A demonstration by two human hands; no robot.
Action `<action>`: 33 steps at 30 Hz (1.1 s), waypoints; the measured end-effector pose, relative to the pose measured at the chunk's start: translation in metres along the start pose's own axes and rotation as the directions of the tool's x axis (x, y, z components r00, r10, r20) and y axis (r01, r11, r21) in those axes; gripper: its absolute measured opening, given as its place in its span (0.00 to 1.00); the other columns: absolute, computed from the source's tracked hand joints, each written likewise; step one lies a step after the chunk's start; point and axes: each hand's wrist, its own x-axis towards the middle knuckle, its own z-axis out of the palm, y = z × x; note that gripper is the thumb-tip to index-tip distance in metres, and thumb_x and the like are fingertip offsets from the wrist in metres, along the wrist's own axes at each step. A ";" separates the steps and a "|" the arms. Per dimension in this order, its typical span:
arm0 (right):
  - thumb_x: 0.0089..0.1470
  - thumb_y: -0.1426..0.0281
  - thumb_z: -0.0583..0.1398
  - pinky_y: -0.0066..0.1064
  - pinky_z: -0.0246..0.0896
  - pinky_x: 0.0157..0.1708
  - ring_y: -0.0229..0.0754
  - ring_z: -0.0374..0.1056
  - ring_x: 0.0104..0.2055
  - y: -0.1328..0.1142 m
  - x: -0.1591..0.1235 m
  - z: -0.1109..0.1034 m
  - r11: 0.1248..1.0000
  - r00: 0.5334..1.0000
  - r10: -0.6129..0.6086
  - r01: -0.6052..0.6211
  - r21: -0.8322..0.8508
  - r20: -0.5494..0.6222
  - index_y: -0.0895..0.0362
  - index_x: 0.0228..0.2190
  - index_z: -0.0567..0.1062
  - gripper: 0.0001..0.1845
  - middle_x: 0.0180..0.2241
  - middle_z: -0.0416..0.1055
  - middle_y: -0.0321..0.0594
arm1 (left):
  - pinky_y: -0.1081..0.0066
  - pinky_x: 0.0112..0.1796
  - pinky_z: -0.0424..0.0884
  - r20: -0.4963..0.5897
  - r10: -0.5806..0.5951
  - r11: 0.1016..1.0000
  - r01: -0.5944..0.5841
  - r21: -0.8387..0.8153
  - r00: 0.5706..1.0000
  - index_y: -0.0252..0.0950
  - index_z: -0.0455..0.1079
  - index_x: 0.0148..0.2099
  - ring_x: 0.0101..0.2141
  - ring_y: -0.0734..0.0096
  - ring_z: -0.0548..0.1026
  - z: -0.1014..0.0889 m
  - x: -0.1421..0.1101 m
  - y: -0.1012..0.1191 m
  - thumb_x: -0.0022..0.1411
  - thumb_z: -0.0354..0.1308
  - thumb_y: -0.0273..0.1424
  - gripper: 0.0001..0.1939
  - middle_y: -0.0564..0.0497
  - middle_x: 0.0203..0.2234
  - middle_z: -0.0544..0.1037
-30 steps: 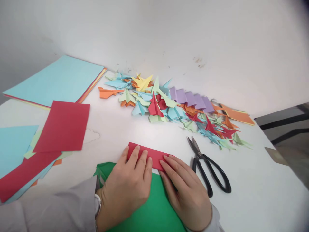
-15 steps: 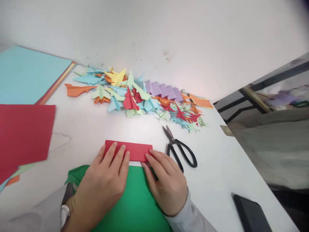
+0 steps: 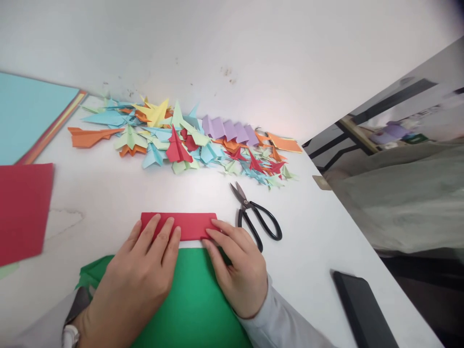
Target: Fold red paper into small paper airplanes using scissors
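A folded strip of red paper (image 3: 192,224) lies flat on the white table, its long side running left to right. My left hand (image 3: 139,275) rests on its left part, fingers stretched out and slightly apart, pressing down. At the strip's right end, my right hand (image 3: 237,270) grips the lower corner, with two fingertips on the paper and the thumb at its bottom edge. Green material (image 3: 195,299) spreads below the strip, under both wrists. To the right of my right hand lie black-handled scissors (image 3: 248,203), blades parted.
Several folded paper planes (image 3: 155,140) in mixed colours line the wall, with purple pleated paper (image 3: 228,130) among them. Red sheets (image 3: 21,212) and a light-blue-topped stack (image 3: 32,111) lie at left. A black phone-like object (image 3: 364,309) lies near the table's right edge.
The whole view has shifted, so most things now appear further left. Both hands stay on the red strip in nearly the same pose; the strip looks more level.
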 end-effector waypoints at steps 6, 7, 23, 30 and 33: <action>0.53 0.77 0.58 0.36 0.71 0.38 0.42 0.71 0.37 0.002 -0.001 0.003 0.998 0.999 0.029 -0.028 0.054 -0.022 0.58 0.33 0.76 0.08 0.36 0.75 0.46 | 0.52 0.42 0.71 0.016 0.088 0.995 -0.089 0.043 0.996 0.26 0.71 0.49 0.46 0.46 0.72 0.001 -0.003 -0.006 0.59 0.41 0.21 0.21 0.35 0.46 0.75; 0.53 0.77 0.58 0.36 0.71 0.38 0.42 0.71 0.37 0.003 -0.001 0.003 0.998 0.999 0.031 -0.030 0.056 -0.022 0.57 0.33 0.77 0.08 0.36 0.75 0.46 | 0.52 0.42 0.70 0.025 0.093 0.994 -0.094 0.053 0.995 0.26 0.70 0.49 0.46 0.46 0.72 0.001 -0.004 -0.007 0.59 0.41 0.21 0.21 0.36 0.47 0.74; 0.54 0.76 0.57 0.36 0.71 0.38 0.42 0.71 0.38 0.007 0.000 0.005 0.998 0.999 0.044 -0.043 0.053 -0.005 0.57 0.34 0.76 0.08 0.37 0.75 0.45 | 0.52 0.45 0.68 0.081 0.090 0.994 -0.094 0.048 0.993 0.26 0.68 0.53 0.49 0.46 0.70 0.001 -0.006 -0.008 0.59 0.42 0.21 0.22 0.36 0.49 0.72; 0.54 0.76 0.57 0.36 0.71 0.38 0.42 0.71 0.38 0.007 -0.001 0.005 0.999 1.000 0.029 -0.029 0.031 0.004 0.60 0.34 0.76 0.07 0.37 0.75 0.47 | 0.52 0.43 0.69 0.044 0.063 0.997 -0.064 0.030 0.997 0.26 0.70 0.50 0.47 0.46 0.71 -0.001 -0.003 -0.005 0.60 0.41 0.21 0.21 0.36 0.47 0.74; 0.54 0.76 0.57 0.35 0.71 0.38 0.42 0.71 0.38 0.006 0.000 0.005 0.999 1.000 0.025 -0.025 0.024 0.006 0.59 0.34 0.76 0.08 0.36 0.75 0.47 | 0.52 0.44 0.69 0.027 0.010 0.999 -0.011 0.033 1.000 0.27 0.72 0.48 0.46 0.48 0.72 -0.002 -0.001 -0.003 0.61 0.40 0.21 0.21 0.37 0.46 0.75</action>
